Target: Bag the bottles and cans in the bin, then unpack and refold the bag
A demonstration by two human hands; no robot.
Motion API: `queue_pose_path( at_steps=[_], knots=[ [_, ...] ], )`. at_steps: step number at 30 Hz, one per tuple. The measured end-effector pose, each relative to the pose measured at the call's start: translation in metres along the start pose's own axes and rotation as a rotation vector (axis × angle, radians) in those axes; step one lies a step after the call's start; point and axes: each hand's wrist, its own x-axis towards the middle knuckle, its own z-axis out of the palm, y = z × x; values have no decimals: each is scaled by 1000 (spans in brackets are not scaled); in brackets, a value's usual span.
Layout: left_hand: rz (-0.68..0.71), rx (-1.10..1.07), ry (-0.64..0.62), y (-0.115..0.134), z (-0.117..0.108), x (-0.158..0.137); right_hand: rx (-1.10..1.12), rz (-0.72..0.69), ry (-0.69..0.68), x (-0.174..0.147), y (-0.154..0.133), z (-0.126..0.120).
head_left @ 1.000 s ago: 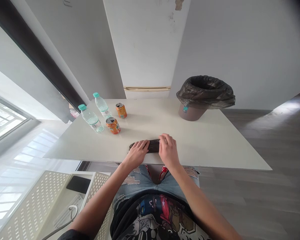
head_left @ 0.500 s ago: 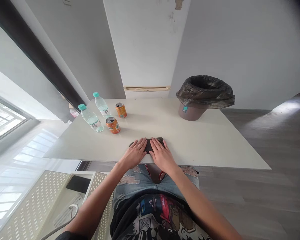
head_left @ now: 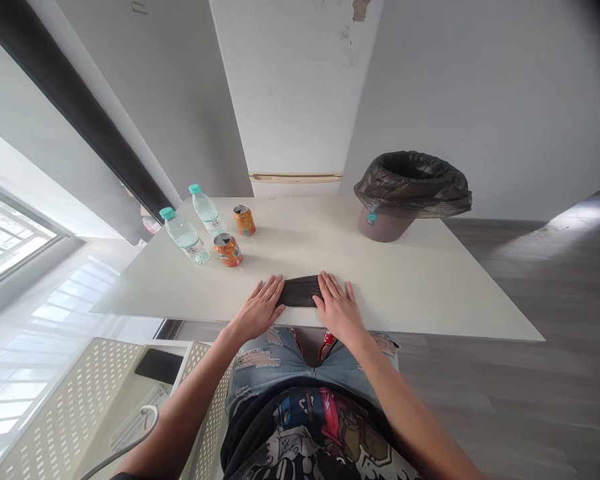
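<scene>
this looks like a room in a home, perhaps a kitchen or dining corner. a tall white panel [head_left: 295,93] with a cream handle strip [head_left: 296,178] resembles a fridge, its upper part marked by a brownish patch [head_left: 360,9]. plain grey walls [head_left: 460,100] meet a wood-look floor [head_left: 480,400], and daylight comes through a window [head_left: 10,233] at the left. drink bottles [head_left: 184,237], orange cans [head_left: 229,251] and a small household bin [head_left: 386,228] with a black liner [head_left: 415,200] stand on a white tabletop [head_left: 405,287]. beside it, a perforated plastic rack [head_left: 65,413] holds what looks like a phone [head_left: 159,366]. ripped jeans [head_left: 257,360] and a printed t-shirt [head_left: 320,433] suit a domestic setting.
</scene>
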Motion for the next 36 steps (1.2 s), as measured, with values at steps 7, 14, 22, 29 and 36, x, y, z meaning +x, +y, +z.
queue_pose_path(
  at_steps=[7, 14, 22, 29, 36],
  knots=[
    [-25, 7, 102, 13, 1, 0, 344, 62, 266, -8, 11, -2],
    [-4, -38, 59, 28, -3, -8, 839, 295, 315, -33, -11, -24],
    [6, -76, 39, 40, -21, -27, 307, -308, 439, -57, -37, -12],
    [-107, -221, 58, 63, -27, -23, 154, -433, 318, -45, -41, 17],
    [172, -352, -70, 44, -34, -25, 198, -398, 161, -41, -13, 6]
  ],
)
